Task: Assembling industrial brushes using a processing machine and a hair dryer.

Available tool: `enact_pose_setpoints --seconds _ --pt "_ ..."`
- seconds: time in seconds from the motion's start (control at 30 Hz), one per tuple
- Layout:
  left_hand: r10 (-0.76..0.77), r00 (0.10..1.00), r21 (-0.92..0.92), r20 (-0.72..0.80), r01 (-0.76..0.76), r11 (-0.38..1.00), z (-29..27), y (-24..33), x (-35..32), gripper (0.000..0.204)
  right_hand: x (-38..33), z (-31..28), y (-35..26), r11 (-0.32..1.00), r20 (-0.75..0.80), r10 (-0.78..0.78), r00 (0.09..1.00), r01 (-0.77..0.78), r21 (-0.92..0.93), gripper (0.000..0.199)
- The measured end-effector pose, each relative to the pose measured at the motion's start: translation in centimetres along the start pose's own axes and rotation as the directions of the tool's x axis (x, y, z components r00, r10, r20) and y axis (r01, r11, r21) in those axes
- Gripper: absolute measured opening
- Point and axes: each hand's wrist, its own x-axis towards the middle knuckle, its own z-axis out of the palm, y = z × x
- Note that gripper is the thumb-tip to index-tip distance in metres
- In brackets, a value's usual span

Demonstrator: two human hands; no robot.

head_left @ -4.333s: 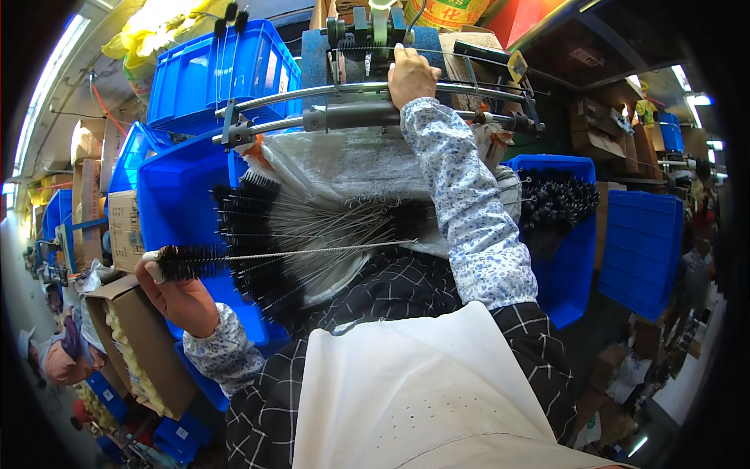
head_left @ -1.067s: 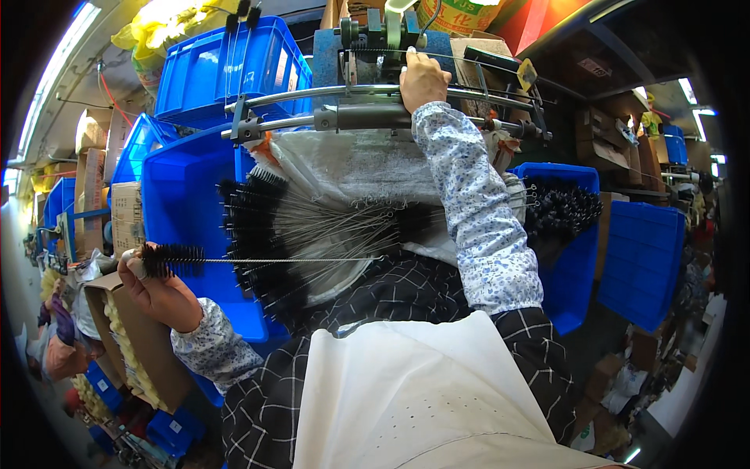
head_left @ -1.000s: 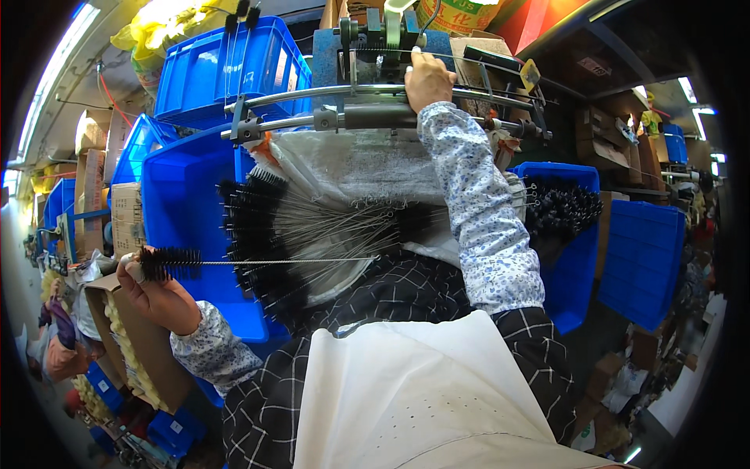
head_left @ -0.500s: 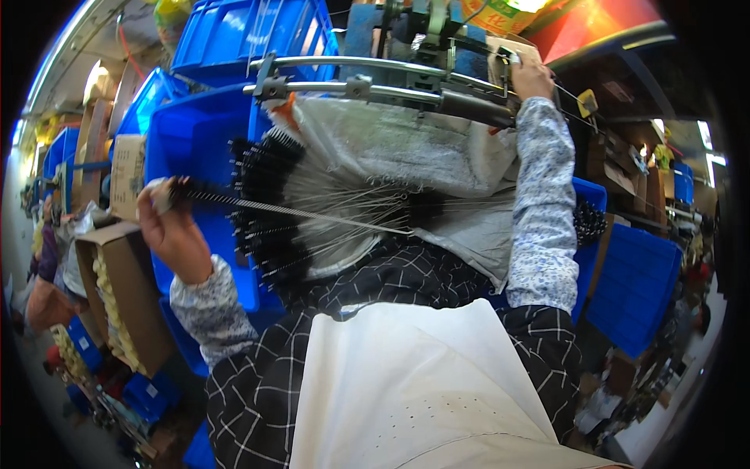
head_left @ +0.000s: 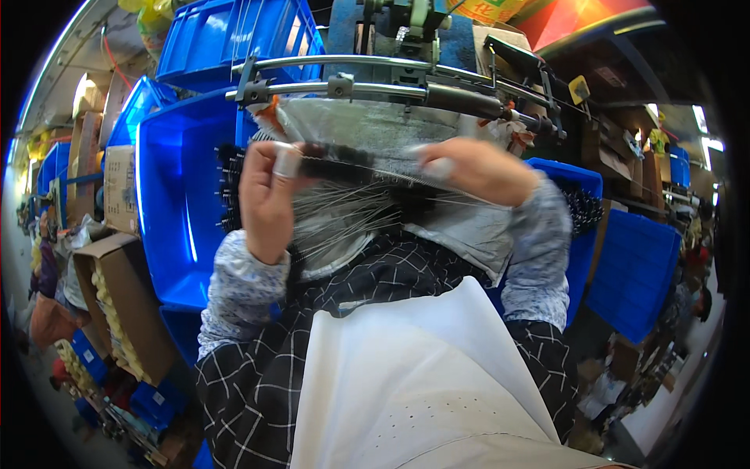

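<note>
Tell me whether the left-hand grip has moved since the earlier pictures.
Yes, to the right: the left-hand grip was by the left side of the large blue bin; now it is past the bin's right side.

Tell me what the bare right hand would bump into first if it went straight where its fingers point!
The bare right hand points leftward, so it would probably meet the blurred, black-bristled wire brush first, with the bare left hand beyond. Blur makes depth hard to judge.
</note>
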Motion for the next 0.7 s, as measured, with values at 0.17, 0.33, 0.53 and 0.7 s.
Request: enact_pose_setpoints --seconds 0.17,0.33,0.53,0.7 --pt "0.021 0.995 0.305 0.101 -0.051 0.951 -1.2 -1.1 -1.8 0.02 4.0 4.9 -3.6 0.902 -0.017 0.063 0.998 -0.05 0.429 0.028" --pt "0.07 0.987 0.791 -0.143 0.071 0.608 -9.2 -1.2 -5.4 0.027 5.4 -1.4 8.4 0.744 -0.838 0.009 0.546 -0.563 -0.359 0.019" --pt "-0.111 0.987 0.923 -0.115 0.147 0.356 -11.3 -2.7 -8.5 0.01 7.4 -3.6 12.2 0.641 -0.841 0.135 0.524 -0.693 -0.329 0.026" --pt "-0.189 0.963 0.887 -0.194 0.254 0.385 -11.2 -2.0 -8.3 0.009 7.4 -3.7 12.8 0.657 -0.841 0.111 0.529 -0.674 -0.337 0.026"
